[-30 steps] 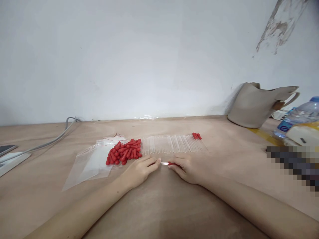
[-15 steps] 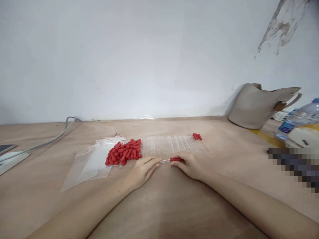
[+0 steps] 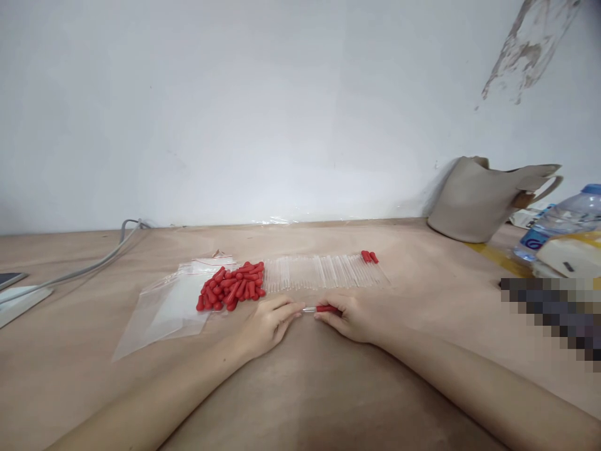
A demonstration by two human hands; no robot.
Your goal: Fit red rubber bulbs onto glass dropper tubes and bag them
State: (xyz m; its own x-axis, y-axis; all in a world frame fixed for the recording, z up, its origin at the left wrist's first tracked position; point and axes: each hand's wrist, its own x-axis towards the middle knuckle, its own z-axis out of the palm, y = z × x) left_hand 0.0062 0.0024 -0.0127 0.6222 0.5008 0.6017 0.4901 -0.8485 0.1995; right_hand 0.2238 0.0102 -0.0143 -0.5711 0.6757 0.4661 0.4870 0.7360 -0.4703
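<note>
My left hand [image 3: 275, 321] pinches a thin clear glass dropper tube [image 3: 308, 309], of which only a short length shows between my hands. My right hand [image 3: 347, 318] grips a red rubber dropper bulb [image 3: 323, 308] that meets the tube's right end; how far the tube sits inside it I cannot tell. Just beyond my hands lies a row of clear glass tubes [image 3: 305, 272], side by side. At the row's right end a few tubes wear red bulbs [image 3: 369, 257]. Left of the row is a heap of loose red bulbs [image 3: 230, 287].
Clear plastic zip bags [image 3: 162, 316] lie under and left of the heap. A grey cable [image 3: 89, 269] crosses the left side. At the right stand a beige bag [image 3: 469, 200] and a water bottle [image 3: 563, 219]. A pale wall [image 3: 282, 113] borders the table's back.
My right hand has shifted slightly left with the red bulb, and less of the tube shows between my hands. My left hand has hardly moved. The view has shifted a little.
</note>
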